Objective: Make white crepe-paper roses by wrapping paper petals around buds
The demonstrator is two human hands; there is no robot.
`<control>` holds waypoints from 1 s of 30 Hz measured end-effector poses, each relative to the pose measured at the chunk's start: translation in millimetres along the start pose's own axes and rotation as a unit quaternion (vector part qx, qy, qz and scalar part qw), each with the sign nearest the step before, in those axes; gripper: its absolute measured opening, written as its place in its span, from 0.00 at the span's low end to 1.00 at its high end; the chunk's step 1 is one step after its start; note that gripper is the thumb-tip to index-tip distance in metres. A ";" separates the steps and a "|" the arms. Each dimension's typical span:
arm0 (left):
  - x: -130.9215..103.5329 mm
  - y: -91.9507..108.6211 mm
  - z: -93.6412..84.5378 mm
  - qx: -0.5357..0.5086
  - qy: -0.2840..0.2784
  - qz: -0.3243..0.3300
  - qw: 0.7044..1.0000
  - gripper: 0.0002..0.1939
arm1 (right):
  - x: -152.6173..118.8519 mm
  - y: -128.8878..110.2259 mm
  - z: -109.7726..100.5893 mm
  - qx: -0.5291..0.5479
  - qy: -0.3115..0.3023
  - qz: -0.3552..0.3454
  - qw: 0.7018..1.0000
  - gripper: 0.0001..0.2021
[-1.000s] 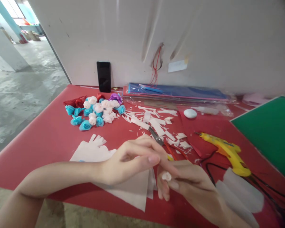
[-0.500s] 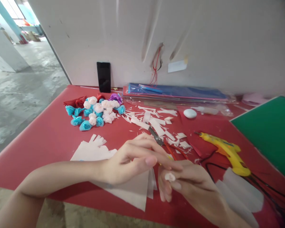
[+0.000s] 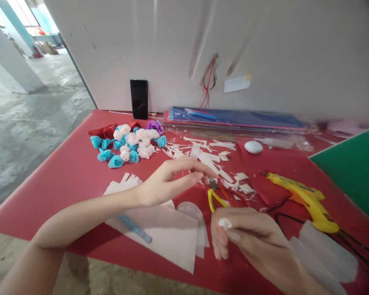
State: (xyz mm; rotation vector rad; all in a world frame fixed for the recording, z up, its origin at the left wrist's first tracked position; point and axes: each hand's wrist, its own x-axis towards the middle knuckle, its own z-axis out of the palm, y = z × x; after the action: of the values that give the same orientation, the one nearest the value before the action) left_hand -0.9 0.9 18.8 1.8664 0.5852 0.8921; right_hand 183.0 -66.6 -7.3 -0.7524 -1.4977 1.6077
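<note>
A small white rolled paper flower [image 3: 225, 224] is pinched between the thumb and index finger of my right hand [image 3: 250, 235], low on the right. My left hand [image 3: 175, 178] is open, its fingers stretched out over the table and apart from my right hand. Its fingertips are nearest the grey head of pliers [image 3: 214, 196] with yellow and red handles; whether they touch it I cannot tell. White paper sheets [image 3: 172, 237] with a blue pen [image 3: 135, 229] on top lie beneath my left forearm.
Blue, white, red and purple paper flowers [image 3: 132, 139] lie at the back left, beside white paper scraps [image 3: 209, 157]. A yellow glue gun [image 3: 304, 196] with black cords is at right. A phone [image 3: 139, 98] leans on the wall; a green board [image 3: 353, 168] stands far right.
My left hand has drawn up and away from my right hand, uncovering the pliers and the blue pen. My right hand still pinches the white flower. The view has shifted slightly.
</note>
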 end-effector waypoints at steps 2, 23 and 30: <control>3.2 -6.3 -7.3 0.054 -0.022 -0.006 0.998 0.10 | -0.4 3.1 -0.4 0.017 0.016 0.026 0.999 0.10; -72.5 -57.3 -40.6 0.454 -0.192 -0.024 0.870 0.10 | 14.7 37.6 14.7 -0.200 -0.136 0.247 0.938 0.13; -73.6 -63.9 -41.2 0.418 -0.158 0.030 0.894 0.08 | 19.1 54.3 14.1 -0.192 -0.117 0.267 0.937 0.13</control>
State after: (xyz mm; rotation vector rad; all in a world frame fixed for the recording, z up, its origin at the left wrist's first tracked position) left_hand -80.0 -1.1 -51.4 2.7452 0.7794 0.3456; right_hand 153.0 -56.5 -57.4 -1.3155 -1.9279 1.8645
